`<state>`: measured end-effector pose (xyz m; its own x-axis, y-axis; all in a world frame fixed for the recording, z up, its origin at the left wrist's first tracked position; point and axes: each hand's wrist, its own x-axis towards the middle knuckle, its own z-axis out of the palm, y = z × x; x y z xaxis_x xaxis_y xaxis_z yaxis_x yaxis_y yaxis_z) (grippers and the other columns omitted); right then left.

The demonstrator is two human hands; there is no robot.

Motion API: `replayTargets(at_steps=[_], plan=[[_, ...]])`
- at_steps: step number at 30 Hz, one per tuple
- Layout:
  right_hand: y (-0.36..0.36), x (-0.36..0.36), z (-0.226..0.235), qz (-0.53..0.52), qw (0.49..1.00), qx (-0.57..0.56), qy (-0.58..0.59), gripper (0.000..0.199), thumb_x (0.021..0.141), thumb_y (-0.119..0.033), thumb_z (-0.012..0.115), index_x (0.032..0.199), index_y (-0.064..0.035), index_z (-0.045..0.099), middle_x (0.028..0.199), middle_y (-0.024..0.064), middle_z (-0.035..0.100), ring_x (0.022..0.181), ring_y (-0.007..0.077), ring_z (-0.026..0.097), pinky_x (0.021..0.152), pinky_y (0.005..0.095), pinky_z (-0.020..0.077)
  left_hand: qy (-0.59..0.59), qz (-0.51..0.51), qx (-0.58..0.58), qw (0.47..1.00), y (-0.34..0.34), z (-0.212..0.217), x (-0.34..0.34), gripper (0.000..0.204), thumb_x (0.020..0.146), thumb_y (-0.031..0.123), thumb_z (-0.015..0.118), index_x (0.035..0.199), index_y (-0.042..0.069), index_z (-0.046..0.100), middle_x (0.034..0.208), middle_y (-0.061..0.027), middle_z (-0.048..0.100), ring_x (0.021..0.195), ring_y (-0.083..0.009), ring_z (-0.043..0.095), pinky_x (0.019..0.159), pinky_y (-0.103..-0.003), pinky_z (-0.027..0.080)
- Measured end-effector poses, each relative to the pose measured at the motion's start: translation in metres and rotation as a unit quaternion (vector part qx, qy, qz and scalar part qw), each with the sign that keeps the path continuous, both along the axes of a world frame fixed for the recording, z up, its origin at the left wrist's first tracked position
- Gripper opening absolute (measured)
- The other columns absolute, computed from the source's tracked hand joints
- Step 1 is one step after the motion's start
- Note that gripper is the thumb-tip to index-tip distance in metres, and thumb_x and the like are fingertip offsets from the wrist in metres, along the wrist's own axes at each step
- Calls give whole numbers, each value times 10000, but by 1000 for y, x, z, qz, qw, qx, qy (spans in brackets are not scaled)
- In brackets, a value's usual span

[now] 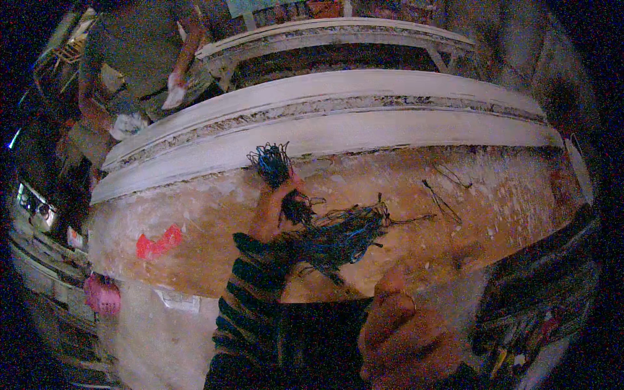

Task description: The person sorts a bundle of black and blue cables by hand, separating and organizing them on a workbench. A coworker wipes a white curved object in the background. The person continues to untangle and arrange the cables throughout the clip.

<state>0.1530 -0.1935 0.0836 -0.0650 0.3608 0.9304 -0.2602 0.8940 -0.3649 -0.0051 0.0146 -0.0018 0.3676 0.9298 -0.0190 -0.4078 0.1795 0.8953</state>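
My left hand (276,207) is closed round a bundle of dark blue-black cords (270,162); their looped ends fan out above the fist and more strands hang below it. Just right of that hand, a loose pile of the same cords (344,237) lies on the brown wooden tabletop (201,214). A few single cords (442,203) rest farther right. My right hand (409,331) is near the front edge, larger and blurred, its fingers curled in; what they hold, if anything, does not show.
White boards (338,133) run along the table's far side, with a bench (338,32) behind. A red piece (159,242) lies at the left. Something pink (103,296) hangs by the left corner. Another person's hands (130,125), with white coverings, are at the far left.
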Motion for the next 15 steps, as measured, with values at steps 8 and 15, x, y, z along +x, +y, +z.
replayTargets(at_steps=[8, 15], plan=[[-12, -7, -8, -25, 999, -18, 32, 205, 757, -239, 695, 706, -120, 537, 611, 4, 494, 588, 141, 470, 513, 305, 340, -28, -7, 14, 999, 12, -8, -5, 118, 835, 160, 610, 854, 103, 509, 745, 2, 516, 627, -101, 488, 544, -251, 425], [-24, -22, -11, -43, 997, -30, 52, 203, 754, -232, 697, 700, -120, 537, 614, 3, 493, 591, 137, 469, 514, 303, 339, -58, -30, 1, 998, 6, -3, -6, 168, 840, 230, 616, 804, 118, 497, 687, 14, 478, 607, -92, 474, 542, -237, 413]])
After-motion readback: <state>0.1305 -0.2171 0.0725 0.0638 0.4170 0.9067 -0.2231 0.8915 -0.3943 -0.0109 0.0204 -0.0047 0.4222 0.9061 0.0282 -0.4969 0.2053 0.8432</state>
